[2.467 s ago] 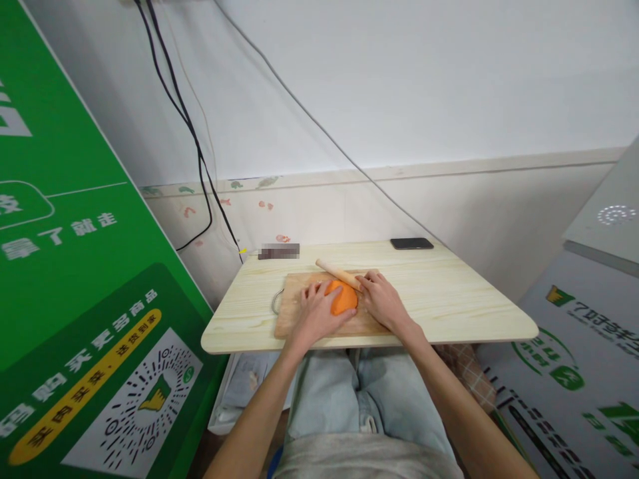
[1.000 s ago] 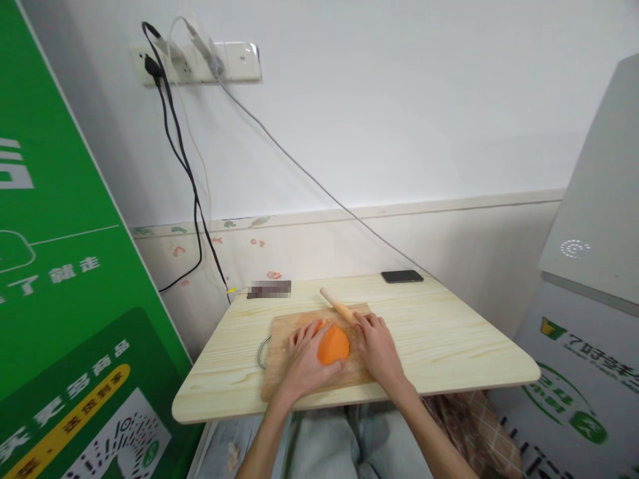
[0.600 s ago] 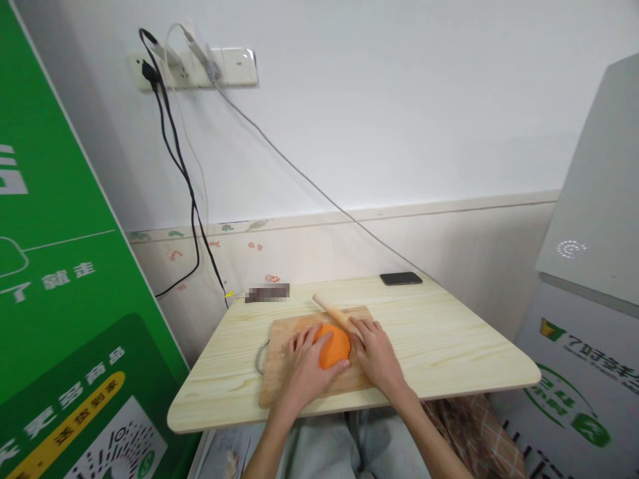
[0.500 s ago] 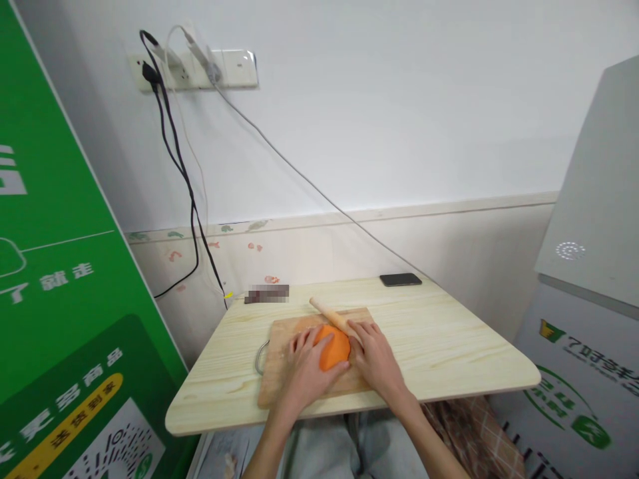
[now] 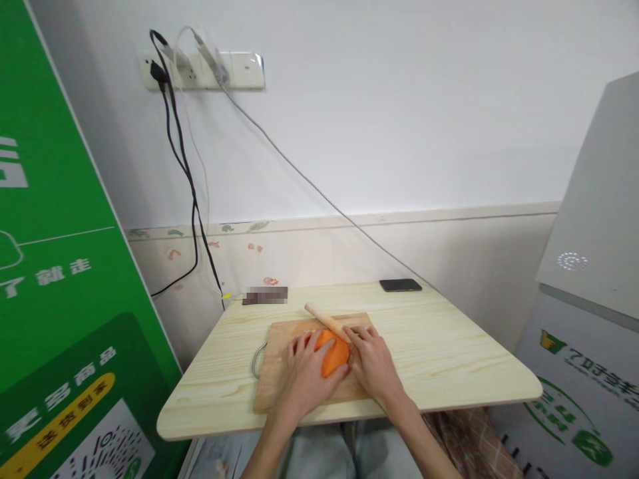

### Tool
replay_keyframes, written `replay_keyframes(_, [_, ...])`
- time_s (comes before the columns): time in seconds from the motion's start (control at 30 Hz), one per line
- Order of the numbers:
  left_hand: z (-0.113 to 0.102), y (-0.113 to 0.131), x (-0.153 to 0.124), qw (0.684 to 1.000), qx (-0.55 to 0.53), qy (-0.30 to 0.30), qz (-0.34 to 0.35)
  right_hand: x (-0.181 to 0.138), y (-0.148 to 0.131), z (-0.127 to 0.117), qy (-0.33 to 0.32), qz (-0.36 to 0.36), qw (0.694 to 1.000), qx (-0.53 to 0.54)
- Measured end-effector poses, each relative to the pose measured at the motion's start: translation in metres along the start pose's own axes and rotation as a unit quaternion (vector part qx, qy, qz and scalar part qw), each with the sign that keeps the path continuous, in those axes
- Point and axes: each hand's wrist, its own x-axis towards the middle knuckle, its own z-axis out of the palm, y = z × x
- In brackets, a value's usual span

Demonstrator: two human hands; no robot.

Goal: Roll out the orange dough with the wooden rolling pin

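Note:
A flat orange piece of dough lies on a wooden cutting board with a wire handle on its left. My left hand grips the dough, its thumb and fingers around the left side. A pale wooden rolling pin slants across the board along the dough's upper right edge. My right hand is closed over the pin's near end, which it hides, and sits close against the dough's right edge.
The board rests on a pale wooden table. At the back lie a black phone and a blurred dark object. Cables hang from wall sockets. A green panel stands left; a grey cabinet stands right.
The orange dough now looks narrower between my hands, its outline more pointed. My right hand and the rolling pin have shifted slightly left on the board. The camera view has moved a little.

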Motion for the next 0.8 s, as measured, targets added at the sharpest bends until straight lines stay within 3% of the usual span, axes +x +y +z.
replay_keyframes(0.23, [0.002, -0.002, 0.0, 1.0, -0.001, -0.001, 0.008, 0.002, 0.007, 0.007, 0.025, 0.002, 0.999, 0.031])
replay_keyframes(0.8, [0.005, -0.002, 0.002, 1.0, -0.01, -0.018, 0.004, 0.003, 0.003, -0.008, -0.006, -0.033, 0.999, 0.009])
